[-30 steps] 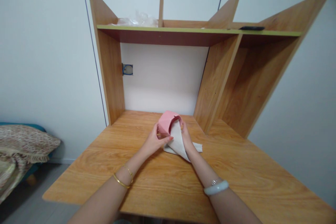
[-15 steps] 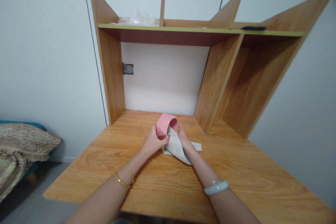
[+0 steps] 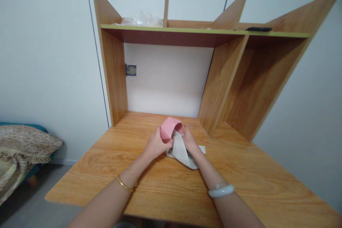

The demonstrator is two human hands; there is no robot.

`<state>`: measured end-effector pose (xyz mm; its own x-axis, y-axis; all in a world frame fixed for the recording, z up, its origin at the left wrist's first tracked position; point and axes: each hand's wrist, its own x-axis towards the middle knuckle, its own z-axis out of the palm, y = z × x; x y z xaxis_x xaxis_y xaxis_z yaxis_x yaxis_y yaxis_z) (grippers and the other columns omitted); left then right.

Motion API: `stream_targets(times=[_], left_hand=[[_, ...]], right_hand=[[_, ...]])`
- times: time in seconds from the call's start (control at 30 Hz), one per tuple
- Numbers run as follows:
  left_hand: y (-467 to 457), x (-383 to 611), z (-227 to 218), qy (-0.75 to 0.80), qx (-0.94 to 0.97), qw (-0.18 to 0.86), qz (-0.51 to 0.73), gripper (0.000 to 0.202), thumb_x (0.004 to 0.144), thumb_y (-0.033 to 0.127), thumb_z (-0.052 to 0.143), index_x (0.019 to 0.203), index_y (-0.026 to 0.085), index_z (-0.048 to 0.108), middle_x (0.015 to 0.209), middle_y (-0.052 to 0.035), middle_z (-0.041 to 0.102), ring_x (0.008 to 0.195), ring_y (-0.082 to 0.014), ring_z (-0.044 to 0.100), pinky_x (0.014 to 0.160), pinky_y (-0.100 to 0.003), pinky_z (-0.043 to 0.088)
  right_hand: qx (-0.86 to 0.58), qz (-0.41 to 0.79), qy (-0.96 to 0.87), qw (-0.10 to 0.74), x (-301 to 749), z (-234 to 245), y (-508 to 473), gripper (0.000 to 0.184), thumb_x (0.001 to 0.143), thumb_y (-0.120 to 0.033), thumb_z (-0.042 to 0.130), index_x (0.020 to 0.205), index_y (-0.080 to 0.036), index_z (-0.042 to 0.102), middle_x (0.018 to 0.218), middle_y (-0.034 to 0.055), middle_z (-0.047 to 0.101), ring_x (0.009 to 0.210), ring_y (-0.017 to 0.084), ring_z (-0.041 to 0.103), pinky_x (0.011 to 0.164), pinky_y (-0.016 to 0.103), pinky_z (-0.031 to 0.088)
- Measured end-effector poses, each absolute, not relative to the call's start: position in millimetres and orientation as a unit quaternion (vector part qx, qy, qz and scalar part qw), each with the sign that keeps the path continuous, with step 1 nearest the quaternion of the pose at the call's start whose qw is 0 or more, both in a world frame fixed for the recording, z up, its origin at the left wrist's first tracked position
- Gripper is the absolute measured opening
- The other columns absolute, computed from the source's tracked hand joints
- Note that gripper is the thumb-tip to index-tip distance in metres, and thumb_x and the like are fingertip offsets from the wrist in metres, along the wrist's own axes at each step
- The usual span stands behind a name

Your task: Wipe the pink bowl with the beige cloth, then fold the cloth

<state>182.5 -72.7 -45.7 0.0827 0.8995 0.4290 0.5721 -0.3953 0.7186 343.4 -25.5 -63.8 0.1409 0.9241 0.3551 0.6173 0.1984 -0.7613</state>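
Head view: pink container (image 3: 167, 129) was angular and faceted, its rounded mouth tipped toward the right hand (image 3: 189, 139); left hand (image 3: 157, 145) gripped its side, thumb near the rim; pale grey cloth (image 3: 180, 151) draped from the mouth between both hands, showing beyond the right wrist on the wooden desk (image 3: 157, 185); right hand's fingers were near the rim, hold unclear.

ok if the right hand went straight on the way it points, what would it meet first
Most likely the pink container, near its open end: the right hand points forward and left toward it. Depth is unclear, so they may already be touching.
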Motion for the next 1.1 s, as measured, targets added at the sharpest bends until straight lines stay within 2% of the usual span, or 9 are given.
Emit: stream_targets(times=[0.13, 0.27, 0.4, 0.8, 0.93, 1.1], left_hand=[[-73.5, 181.8, -44.4, 0.521, 0.715, 0.183, 0.428, 0.052, 0.066, 0.041, 0.063, 0.108, 0.015, 0.047, 0.096, -0.009, 0.063, 0.085, -0.0223, 0.06, 0.069, -0.03, 0.046], [-74.2, 181.2, -43.2, 0.53, 0.728, 0.172, 0.4, 0.056, 0.065, 0.043, 0.063, 0.11, 0.014, 0.048, 0.096, -0.01, 0.064, 0.084, -0.0239, 0.061, 0.067, -0.03, 0.046], [-76.0, 180.1, -38.3, 0.55, 0.737, 0.15, 0.362, 0.059, 0.064, 0.044, 0.063, 0.113, 0.015, 0.049, 0.096, -0.01, 0.065, 0.085, -0.0256, 0.062, 0.067, -0.03, 0.046], [-77.8, 173.0, -27.0, 0.589, 0.743, 0.086, 0.307, 0.062, 0.067, 0.049, 0.057, 0.119, 0.014, 0.05, 0.098, -0.0121, 0.066, 0.087, -0.0298, 0.062, 0.074, -0.035, 0.046], [-73.1, 173.1, -33.1, 0.579, 0.728, 0.114, 0.349, 0.063, 0.071, 0.052, 0.054, 0.122, 0.015, 0.049, 0.099, -0.0128, 0.066, 0.087, -0.0285, 0.062, 0.076, -0.036, 0.046], [-63.7, 169.9, -43.1, 0.526, 0.703, 0.19, 0.438, 0.06, 0.077, 0.05, 0.051, 0.126, 0.016, 0.045, 0.112, -0.0124, 0.062, 0.099, -0.0259, 0.059, 0.085, -0.036, 0.045]], right_hand=[[-0.651, 0.136, -0.626, 0.408, 340.8, -50.8, -37.4, 0.081, 0.069, -0.034, 0.062, 0.135, -0.003, 0.027, 0.092, 0.0186, 0.066, 0.086, 0.029, 0.063, 0.068, 0.032, 0.046], [-0.649, 0.102, -0.629, 0.415, 343.1, -47.6, -40.5, 0.078, 0.073, -0.03, 0.057, 0.138, -0.007, 0.021, 0.086, 0.0139, 0.067, 0.082, 0.025, 0.064, 0.068, 0.029, 0.045], [-0.648, 0.089, -0.636, 0.41, 346.3, -47.5, -40.0, 0.08, 0.074, -0.029, 0.058, 0.14, -0.007, 0.017, 0.084, 0.0143, 0.067, 0.08, 0.026, 0.064, 0.067, 0.029, 0.044], [-0.613, 0.134, -0.65, 0.428, 336.2, -56.0, -41.4, 0.079, 0.071, -0.034, 0.06, 0.137, -0.008, 0.025, 0.081, 0.012, 0.067, 0.072, 0.024, 0.064, 0.063, 0.03, 0.045], [-0.575, 0.184, -0.639, 0.476, 341.2, -65.2, -31.1, 0.074, 0.07, -0.031, 0.059, 0.135, -0.012, 0.028, 0.084, 0.0096, 0.067, 0.072, 0.022, 0.064, 0.067, 0.032, 0.047], [-0.539, 0.236, -0.617, 0.522, 344.1, -73.9, -17.5, 0.068, 0.071, -0.032, 0.059, 0.132, -0.018, 0.034, 0.095, 0.0081, 0.066, 0.077, 0.021, 0.064, 0.072, 0.035, 0.049]])
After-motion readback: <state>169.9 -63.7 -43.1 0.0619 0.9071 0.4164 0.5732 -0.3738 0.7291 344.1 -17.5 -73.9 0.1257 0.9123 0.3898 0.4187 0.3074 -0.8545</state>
